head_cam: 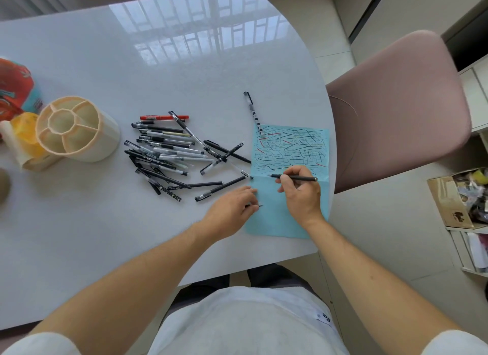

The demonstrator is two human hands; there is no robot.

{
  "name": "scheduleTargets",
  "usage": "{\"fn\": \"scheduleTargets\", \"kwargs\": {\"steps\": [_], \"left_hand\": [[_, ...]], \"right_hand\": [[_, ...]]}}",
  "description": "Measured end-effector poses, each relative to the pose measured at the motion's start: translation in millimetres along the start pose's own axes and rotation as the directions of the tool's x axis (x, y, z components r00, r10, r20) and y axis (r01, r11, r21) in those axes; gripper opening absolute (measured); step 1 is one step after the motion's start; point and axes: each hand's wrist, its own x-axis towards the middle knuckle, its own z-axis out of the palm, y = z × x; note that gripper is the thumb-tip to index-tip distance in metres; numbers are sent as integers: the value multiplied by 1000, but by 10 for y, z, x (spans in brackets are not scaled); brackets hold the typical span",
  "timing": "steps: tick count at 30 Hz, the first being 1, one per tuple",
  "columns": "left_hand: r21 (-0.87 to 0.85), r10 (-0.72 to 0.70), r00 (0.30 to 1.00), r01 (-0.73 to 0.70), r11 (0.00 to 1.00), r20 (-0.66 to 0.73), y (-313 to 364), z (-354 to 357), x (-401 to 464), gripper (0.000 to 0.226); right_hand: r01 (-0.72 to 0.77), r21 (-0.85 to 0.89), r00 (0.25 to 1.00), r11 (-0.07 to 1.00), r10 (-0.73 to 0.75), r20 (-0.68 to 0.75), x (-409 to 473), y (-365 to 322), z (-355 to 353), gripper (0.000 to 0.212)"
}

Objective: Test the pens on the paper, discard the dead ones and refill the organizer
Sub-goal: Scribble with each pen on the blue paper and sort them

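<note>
A light blue sheet of paper [290, 148] lies near the table's right edge, its upper half covered with black, red and yellow test strokes. My right hand [301, 193] holds an uncapped black pen [295, 178] with its tip on the paper. My left hand [232, 206] rests on the paper's left edge and pinches a small dark piece, probably the pen's cap [254, 205]. A heap of several pens [171, 151] lies on the table left of the paper. A cream round organizer [79, 130] with empty compartments stands at the left. One patterned pen [254, 113] lies alone above the paper.
A white glossy table [132, 64] carries everything. Orange and red packages [15, 90] sit at the far left behind the organizer. A pink chair [401, 103] stands to the right of the table. A cardboard box [459, 198] with clutter is on the floor further right.
</note>
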Motion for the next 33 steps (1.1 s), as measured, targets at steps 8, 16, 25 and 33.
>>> {"fn": "scheduleTargets", "kwargs": {"steps": [8, 16, 25, 33], "left_hand": [[-194, -270, 952, 241, 951, -144, -77, -198, -184, 14], [-83, -173, 974, 162, 983, -148, -31, -346, -299, 13], [-27, -132, 968, 129, 991, -211, -25, -524, -398, 11], [25, -81, 967, 90, 996, -242, -9, -562, -497, 12]], "right_hand": [[-184, 315, 966, 931, 111, 234, -283, -157, 64, 6], [-187, 288, 949, 939, 97, 299, -342, -250, 168, 11], [-175, 275, 946, 945, 84, 312, -335, -324, 227, 11], [-251, 216, 911, 944, 155, 383, -485, -383, 549, 14]]}}
